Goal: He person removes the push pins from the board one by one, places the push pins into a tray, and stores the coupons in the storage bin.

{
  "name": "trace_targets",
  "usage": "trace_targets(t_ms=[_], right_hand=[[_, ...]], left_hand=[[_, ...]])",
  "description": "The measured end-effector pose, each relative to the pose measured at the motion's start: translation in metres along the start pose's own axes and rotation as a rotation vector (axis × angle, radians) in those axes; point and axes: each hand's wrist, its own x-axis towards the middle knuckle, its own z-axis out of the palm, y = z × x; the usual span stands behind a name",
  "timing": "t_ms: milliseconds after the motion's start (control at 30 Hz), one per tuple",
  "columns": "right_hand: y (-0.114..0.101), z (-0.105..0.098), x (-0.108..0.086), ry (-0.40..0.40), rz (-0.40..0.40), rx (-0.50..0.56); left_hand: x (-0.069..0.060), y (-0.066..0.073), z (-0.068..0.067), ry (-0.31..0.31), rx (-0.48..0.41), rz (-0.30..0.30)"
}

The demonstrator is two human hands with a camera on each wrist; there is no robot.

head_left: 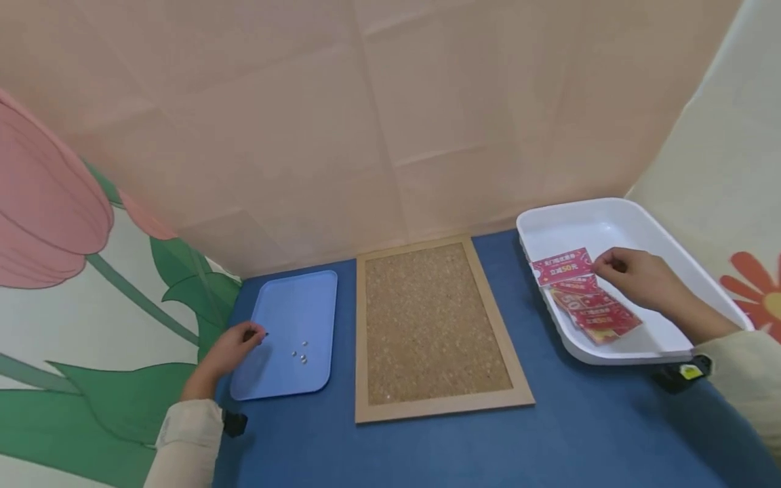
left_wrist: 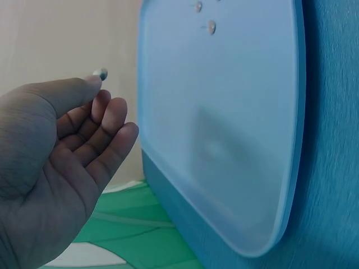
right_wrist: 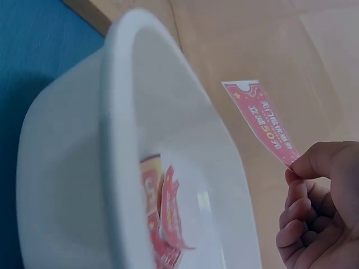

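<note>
Between thumb and fingertip my left hand (head_left: 227, 354) pinches a small silver thumbtack (left_wrist: 101, 73), above the left side of a blue tray (head_left: 314, 298). Several more thumbtacks (head_left: 304, 360) lie in that tray. Over the white bin (head_left: 610, 234), my right hand (head_left: 641, 279) pinches one end of a pink coupon (right_wrist: 261, 120), its printed face showing in the right wrist view. Below it, several pink and red coupons (head_left: 607, 317) overlap inside the bin. A cork board (head_left: 427, 325) with a wooden frame lies flat between tray and bin, apart from both hands.
Everything stands on a blue tabletop (head_left: 439, 447). A beige sheet (head_left: 305, 135) hangs behind the table. Tulip pictures cover the left wall (head_left: 146, 298), and a red flower (head_left: 756, 281) is drawn on the right one. The bin has high walls.
</note>
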Motion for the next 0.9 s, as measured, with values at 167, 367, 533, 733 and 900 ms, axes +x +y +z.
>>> trace_targets(t_ms=[167,367,533,733,900], right_hand=[[0.011,-0.001,-0.005,-0.020,0.030,0.010],[0.023,-0.003,-0.010,-0.030,0.062,0.005],[0.030,-0.005,-0.012,-0.034,0.069,-0.010],[0.036,-0.005,-0.013,-0.066,0.082,-0.001],[0.040,-0.005,-0.016,-0.058,0.086,-0.004]], left_hand=[[0.002,0.001,0.009,-0.008,0.007,-0.016],[0.001,0.003,0.011,0.010,0.001,-0.019],[0.003,0.004,0.012,-0.009,0.011,-0.017],[0.008,0.007,0.015,-0.033,0.004,-0.036],[0.014,0.007,0.017,-0.042,-0.001,-0.024]])
